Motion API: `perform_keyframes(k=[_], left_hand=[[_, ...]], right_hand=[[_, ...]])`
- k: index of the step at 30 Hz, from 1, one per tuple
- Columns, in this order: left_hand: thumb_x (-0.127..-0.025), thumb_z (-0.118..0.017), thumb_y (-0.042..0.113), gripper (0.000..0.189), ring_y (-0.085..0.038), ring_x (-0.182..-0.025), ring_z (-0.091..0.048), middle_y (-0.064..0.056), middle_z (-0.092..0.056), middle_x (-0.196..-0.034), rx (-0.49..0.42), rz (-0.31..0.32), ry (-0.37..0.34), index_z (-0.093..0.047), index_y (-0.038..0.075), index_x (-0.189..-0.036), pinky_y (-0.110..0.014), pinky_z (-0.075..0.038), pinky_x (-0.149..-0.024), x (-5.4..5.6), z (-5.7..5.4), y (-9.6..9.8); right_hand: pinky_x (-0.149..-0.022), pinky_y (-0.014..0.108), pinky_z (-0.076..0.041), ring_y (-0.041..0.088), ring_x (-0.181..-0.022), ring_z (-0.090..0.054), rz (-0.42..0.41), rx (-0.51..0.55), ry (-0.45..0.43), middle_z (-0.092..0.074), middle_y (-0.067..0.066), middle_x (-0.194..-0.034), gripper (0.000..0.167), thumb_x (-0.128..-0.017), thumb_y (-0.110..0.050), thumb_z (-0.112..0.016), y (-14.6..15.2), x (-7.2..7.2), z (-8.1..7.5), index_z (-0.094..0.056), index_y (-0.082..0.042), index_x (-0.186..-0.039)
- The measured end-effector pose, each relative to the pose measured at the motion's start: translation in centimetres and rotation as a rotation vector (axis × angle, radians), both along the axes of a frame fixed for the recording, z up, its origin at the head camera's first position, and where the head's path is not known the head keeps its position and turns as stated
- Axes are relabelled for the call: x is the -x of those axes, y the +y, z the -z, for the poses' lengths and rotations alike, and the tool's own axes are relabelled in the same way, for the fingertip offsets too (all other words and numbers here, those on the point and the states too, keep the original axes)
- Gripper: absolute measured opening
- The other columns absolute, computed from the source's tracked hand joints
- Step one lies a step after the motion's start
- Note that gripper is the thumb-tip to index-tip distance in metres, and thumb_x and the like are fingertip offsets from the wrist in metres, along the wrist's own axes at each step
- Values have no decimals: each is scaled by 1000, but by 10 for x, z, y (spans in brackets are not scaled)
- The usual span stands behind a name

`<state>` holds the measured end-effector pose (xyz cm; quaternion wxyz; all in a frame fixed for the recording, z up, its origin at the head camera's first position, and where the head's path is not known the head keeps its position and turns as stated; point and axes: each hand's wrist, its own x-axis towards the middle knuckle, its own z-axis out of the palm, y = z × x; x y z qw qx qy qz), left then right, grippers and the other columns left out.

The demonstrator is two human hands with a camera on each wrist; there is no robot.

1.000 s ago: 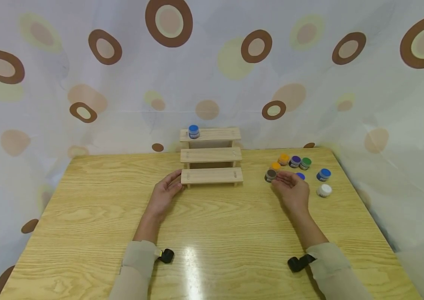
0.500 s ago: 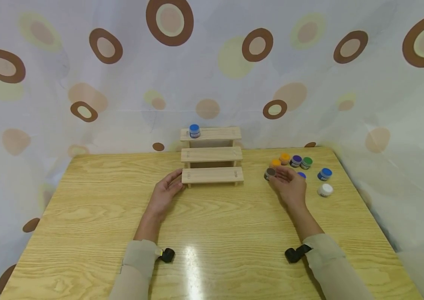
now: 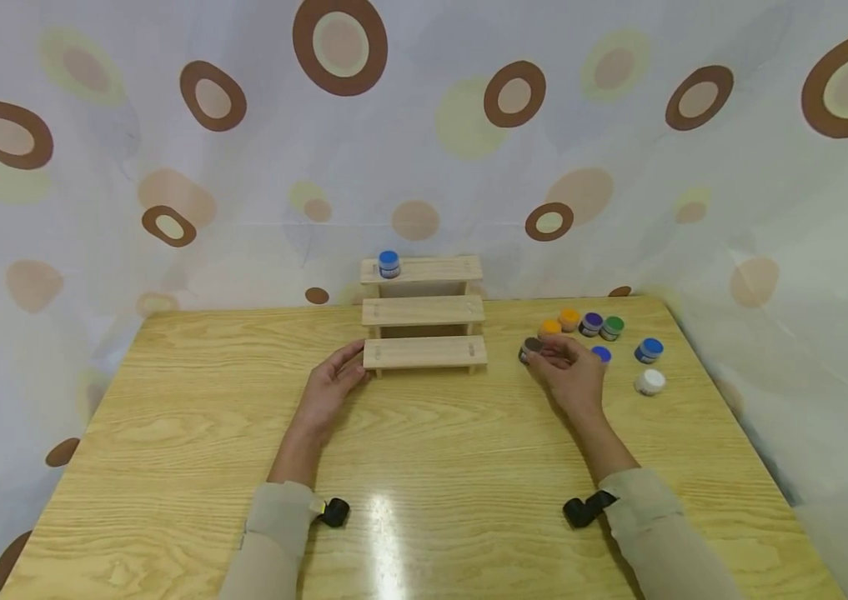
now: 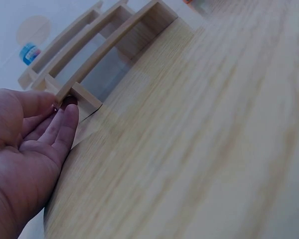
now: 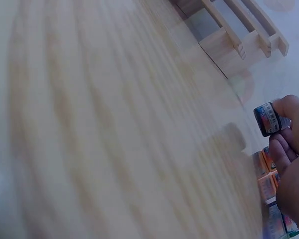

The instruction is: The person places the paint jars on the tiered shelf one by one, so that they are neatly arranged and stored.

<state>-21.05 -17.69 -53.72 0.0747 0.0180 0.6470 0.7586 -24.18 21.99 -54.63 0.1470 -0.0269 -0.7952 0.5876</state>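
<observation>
My right hand [image 3: 576, 379] pinches a small paint jar [image 3: 530, 350] with a dark brown lid between thumb and fingers, right of the stepped wooden rack [image 3: 424, 352]. In the right wrist view the jar [image 5: 267, 119] lies tilted in the grip, its printed label showing, and a shadow falls on the tabletop beside it. At the rack's left end, my left hand [image 3: 328, 390] holds the lowest step; the left wrist view has the thumb above the board's end and fingers below. A blue-lidded jar [image 3: 389, 265] stands on the top step's left side.
Behind the right hand are jars with orange [image 3: 569, 319], purple [image 3: 592, 323] and green [image 3: 612, 327] lids. A blue-lidded jar [image 3: 649, 350] and a white jar [image 3: 650, 382] stand farther right. A patterned curtain [image 3: 424, 150] hangs along the table's back edge.
My right hand has closed its grip on the dark-lidded jar and moved it slightly left, away from the other jars. The left hand stays at the rack's end.
</observation>
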Motion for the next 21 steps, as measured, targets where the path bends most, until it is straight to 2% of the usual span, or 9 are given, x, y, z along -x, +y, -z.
perform_keyframes(k=[6,11,14,18,21], left_hand=[[-111,-53,5,50,-26,-145,-51,-13,-46,-162,4,4,6,-44,5,-159,-30,-51,-111,0,0,0],[-111,-54,6,50,-28,-145,-51,-13,-45,-163,8,0,5,-45,6,-160,-30,-51,-111,0,1,0],[-111,-54,7,49,-27,-143,-52,-13,-46,-162,17,-7,3,-45,6,-159,-29,-52,-109,0,1,0],[-111,-55,8,49,-25,-141,-54,-12,-48,-161,19,-15,-1,-47,7,-159,-27,-53,-108,0,2,-1],[-111,-55,10,48,-24,-139,-56,-10,-49,-160,21,-5,2,-47,8,-159,-27,-52,-108,1,2,-2]], right_hand=[[-82,14,-58,11,-94,-70,-15,18,29,-74,20,-115,39,-90,-17,-87,-7,-5,-7,-76,0,-123],[-81,16,-59,11,-95,-70,-42,-26,20,-73,17,-116,38,-91,-19,-87,-13,-6,-18,-76,-2,-124],[-83,15,-59,13,-98,-70,-64,-57,58,-74,15,-116,36,-92,-17,-86,-15,-5,-26,-76,-3,-123],[-88,16,-58,22,-102,-70,-105,-69,136,-73,18,-116,34,-92,-11,-84,-19,-2,-36,-74,1,-122],[-90,19,-58,25,-103,-70,-118,-82,155,-73,19,-117,34,-93,-11,-83,-22,-1,-42,-74,1,-123]])
